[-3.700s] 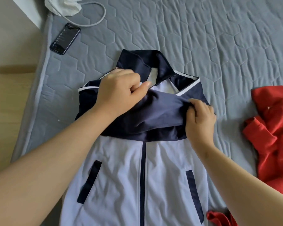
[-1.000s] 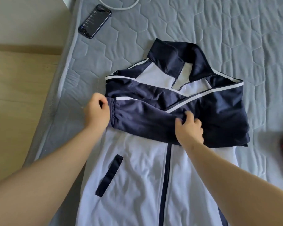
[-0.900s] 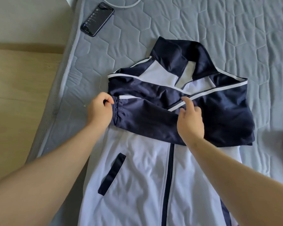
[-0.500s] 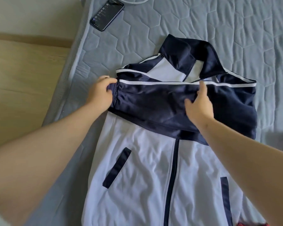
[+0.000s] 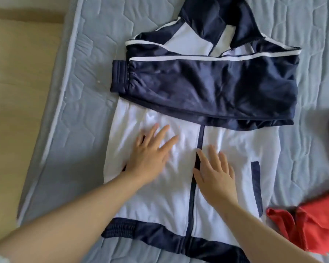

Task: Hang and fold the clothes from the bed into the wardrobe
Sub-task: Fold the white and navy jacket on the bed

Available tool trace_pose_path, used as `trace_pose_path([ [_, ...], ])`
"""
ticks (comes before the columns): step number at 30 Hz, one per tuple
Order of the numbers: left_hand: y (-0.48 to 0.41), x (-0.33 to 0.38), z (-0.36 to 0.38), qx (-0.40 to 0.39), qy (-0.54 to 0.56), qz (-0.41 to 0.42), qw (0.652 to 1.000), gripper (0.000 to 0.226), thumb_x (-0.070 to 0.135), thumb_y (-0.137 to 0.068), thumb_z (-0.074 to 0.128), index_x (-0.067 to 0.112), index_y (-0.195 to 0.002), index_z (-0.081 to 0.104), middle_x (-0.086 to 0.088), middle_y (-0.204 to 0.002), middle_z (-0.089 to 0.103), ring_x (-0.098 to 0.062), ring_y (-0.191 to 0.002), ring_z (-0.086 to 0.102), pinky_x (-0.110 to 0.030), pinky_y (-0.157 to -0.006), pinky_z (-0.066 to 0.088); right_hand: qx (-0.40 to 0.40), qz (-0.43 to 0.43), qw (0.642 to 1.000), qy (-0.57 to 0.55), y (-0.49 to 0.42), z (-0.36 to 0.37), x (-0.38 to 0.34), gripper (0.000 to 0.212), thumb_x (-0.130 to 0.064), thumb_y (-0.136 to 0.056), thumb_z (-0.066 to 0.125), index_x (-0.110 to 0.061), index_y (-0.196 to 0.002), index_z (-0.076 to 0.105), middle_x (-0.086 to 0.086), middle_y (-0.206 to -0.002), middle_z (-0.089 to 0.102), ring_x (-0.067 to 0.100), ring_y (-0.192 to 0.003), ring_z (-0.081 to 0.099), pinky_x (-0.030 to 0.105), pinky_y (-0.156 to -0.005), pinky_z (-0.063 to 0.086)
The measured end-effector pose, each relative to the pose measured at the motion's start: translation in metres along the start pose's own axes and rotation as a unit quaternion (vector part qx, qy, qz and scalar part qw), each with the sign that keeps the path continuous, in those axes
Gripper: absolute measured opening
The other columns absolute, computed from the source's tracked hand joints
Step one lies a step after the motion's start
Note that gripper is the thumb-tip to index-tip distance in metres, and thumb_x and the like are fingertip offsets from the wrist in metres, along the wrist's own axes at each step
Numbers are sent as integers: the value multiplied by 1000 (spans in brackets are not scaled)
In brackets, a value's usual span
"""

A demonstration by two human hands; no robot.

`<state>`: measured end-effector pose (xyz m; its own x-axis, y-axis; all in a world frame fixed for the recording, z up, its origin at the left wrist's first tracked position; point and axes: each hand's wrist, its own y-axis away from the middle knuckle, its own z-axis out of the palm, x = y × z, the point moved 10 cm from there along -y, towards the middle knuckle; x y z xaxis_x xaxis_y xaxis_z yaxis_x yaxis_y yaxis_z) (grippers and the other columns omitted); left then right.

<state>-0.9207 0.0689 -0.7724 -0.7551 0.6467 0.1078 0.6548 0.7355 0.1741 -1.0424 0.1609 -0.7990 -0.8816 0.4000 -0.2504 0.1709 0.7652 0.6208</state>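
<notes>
Grey quilted bed (image 5: 95, 76), wood floor (image 5: 17, 103) frame left. Navy-white jacket (image 5: 222, 186) flat mid-frame, sleeves folded across chest. Left hand (image 5: 150, 156), right hand (image 5: 216, 175) flat on it, fingers spread. Red garment (image 5: 315, 226) lower right.

Checked jacket (image 5: 226, 88), red garment (image 5: 315, 228) and bed (image 5: 84, 92): no readable text, label, brand, number or sign on any of them.
</notes>
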Motion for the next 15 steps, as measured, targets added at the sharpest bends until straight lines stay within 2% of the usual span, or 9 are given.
trace_pose_path([
  [2,47,27,22,-25,30,32,999,44,35,-82,41,28,-125,46,-4,-138,42,-30,-129,38,-57,-97,39,-14,-8,1000,17,21,22,3,56,-39,-101,27,-38,-148,-3,-4,-158,-15,25,-146,-11,39,-116,7],
  [3,70,40,31,-38,50,50,997,44,39,-82,43,29,-124,45,-2,-139,39,-29,-130,34,-58,-99,38,-14,-16,999,26,32,32,2,55,-36,-101,29,-35,-149,2,0,-159,-8,27,-146,-4,42,-116,12],
  [4,93,52,42,-68,57,72,993,46,44,-82,44,30,-126,46,-2,-140,40,-29,-132,32,-58,-102,35,2,-29,999,39,43,38,-1,54,-34,-99,33,-32,-149,14,6,-159,7,32,-145,12,46,-112,24],
  [6,131,75,59,-114,23,130,985,58,56,-79,44,32,-131,44,-2,-143,42,-30,-135,28,-57,-104,26,1,-46,997,59,65,54,-1,50,-41,-87,37,-29,-136,39,11,-146,39,38,-130,43,51,-92,46],
  [8,154,84,67,-146,-10,156,977,75,69,-70,46,32,-135,41,-3,-147,37,-32,-138,24,-58,-104,21,-19,-57,994,92,86,76,7,57,-54,-79,38,-31,-130,44,7,-140,42,35,-126,42,54,-84,50],
  [10,165,83,77,-201,-29,146,968,97,74,-56,60,30,-139,36,-5,-151,28,-35,-138,22,-61,-103,21,-18,-83,990,116,103,94,12,78,-66,-66,57,-29,-133,43,7,-142,39,33,-128,36,60,-83,47],
  [12,168,81,84,-235,-49,141,961,114,66,-45,76,28,-141,28,-7,-151,24,-38,-136,24,-61,-101,22,-45,-91,987,127,112,110,13,109,-73,-43,74,-25,-135,42,11,-143,38,36,-130,33,66,-82,44],
  [13,166,80,85,-232,-63,144,960,115,58,-44,82,28,-142,28,-7,-151,25,-37,-135,25,-61,-101,24,-60,-89,986,126,114,115,13,118,-74,-34,76,-23,-136,42,13,-144,38,38,-130,32,69,-82,42],
  [15,162,79,81,-192,-78,156,966,101,38,-51,85,30,-140,37,-8,-148,35,-37,-133,28,-58,-99,26,-62,-93,984,141,115,120,10,129,-72,-26,79,-21,-137,38,15,-144,36,41,-130,31,71,-83,39],
])
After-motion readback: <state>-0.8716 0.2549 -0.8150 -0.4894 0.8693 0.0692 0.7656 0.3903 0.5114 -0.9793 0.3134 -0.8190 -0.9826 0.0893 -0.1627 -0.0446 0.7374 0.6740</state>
